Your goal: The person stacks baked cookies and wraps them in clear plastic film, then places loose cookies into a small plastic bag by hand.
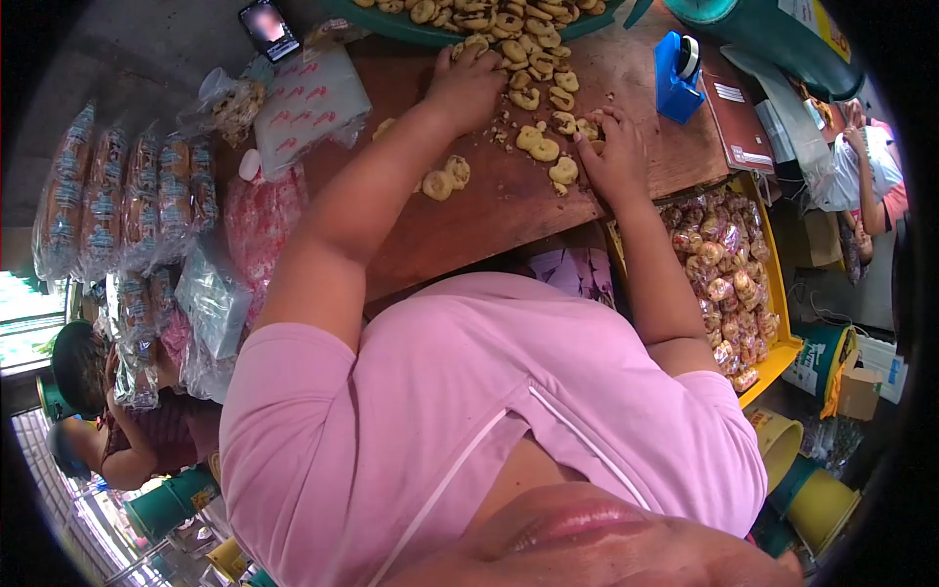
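Observation:
Ring-shaped biscuits [536, 59], pale yellow with browned patches, spill from a green basin [396, 26] onto a brown wooden table [406, 235]. My left hand [468, 90] lies at the left edge of the spill, its fingers apart and their tips against biscuits. To the right, my right hand [616, 155] has its thumb and forefinger around a biscuit [587, 128] at the table's right side. Between my hands lie a few loose biscuits [538, 144] and crumbs. A small group of biscuits [446, 179] sits near my left forearm.
A blue tape dispenser [678, 78] stands right of the spill. Beside my right arm is a yellow crate [773, 362] of wrapped pastries [724, 264]. Printed plastic bags [311, 103], a phone [268, 29] and bagged loaves [103, 201] are at left. Other people [866, 181] are nearby.

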Demonstrator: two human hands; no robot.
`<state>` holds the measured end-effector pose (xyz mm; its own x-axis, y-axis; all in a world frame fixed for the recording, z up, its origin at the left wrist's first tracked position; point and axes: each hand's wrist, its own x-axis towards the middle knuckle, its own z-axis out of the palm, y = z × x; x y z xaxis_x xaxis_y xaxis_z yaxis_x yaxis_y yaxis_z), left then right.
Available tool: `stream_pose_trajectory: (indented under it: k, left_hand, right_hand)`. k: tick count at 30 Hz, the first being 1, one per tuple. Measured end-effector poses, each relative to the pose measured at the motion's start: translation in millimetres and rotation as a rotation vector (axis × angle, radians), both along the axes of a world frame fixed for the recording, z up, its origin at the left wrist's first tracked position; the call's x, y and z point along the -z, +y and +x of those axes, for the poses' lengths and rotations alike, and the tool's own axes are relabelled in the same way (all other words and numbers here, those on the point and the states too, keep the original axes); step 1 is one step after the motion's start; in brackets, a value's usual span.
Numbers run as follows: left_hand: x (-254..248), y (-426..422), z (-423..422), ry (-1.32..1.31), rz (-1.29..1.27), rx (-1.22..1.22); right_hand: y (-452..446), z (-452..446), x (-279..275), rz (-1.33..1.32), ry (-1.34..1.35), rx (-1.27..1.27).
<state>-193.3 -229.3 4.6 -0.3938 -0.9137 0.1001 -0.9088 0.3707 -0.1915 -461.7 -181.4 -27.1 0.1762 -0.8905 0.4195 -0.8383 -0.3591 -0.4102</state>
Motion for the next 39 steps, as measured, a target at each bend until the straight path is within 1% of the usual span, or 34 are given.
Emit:
stream_pose_trajectory:
  k: [2,5,8,11,14,17,20,23,26,29,30,32,35,38,39]
  left_hand:
    - [-1,0,-1,-0.035,0.003,-0.018]
    - [14,-3,11,0.076,-0.067,0.048]
    - [16,-2,14,0.053,-0.087,0.079]
    - [10,-2,11,0.023,-0.062,0.041]
    - [2,7,14,0.134,0.040,-0.042]
    - [9,13,23,0.159,-0.031,-0.126]
    - [13,21,29,0.191,-0.120,-0.073]
    - [3,23,25,0.138,-0.011,-0.103]
    - [13,16,23,0.127,0.006,-0.122]
    - [8,16,25,0.229,0.077,-0.097]
    - [6,17,26,0.275,0.111,-0.124]
    - [-2,22,28,0.381,0.179,-0.163]
    - [-24,35,49,0.590,0.077,-0.158]
    - [-49,37,106,0.608,-0.268,-0.172]
    - [-62,40,130,0.607,-0.424,-0.201]
  right_hand:
    - [-1,0,0,0.002,0.003,-0.001]
    - [0,0,1,0.019,-0.003,0.006]
    - [0,1,0,0.017,0.003,0.007]
    - [-2,1,-1,0.003,0.004,0.010]
    - [-2,0,1,-0.004,0.022,0.021]
    - [-3,1,3,-0.006,0.021,0.022]
    - [0,3,-2,0.017,0.015,0.020]
    - [1,3,-4,0.018,0.010,0.017]
    - [-2,-1,1,-0.009,0.012,-0.005]
    - [-11,-7,21,-0.045,0.027,-0.035]
    - [-14,-8,25,-0.056,0.038,-0.039]
    - [-12,-6,21,-0.035,0.011,-0.042]
    - [-7,-3,11,0.019,-0.026,-0.047]
    - [-8,-1,8,0.028,0.007,-0.053]
    - [-6,0,5,0.024,0.006,-0.054]
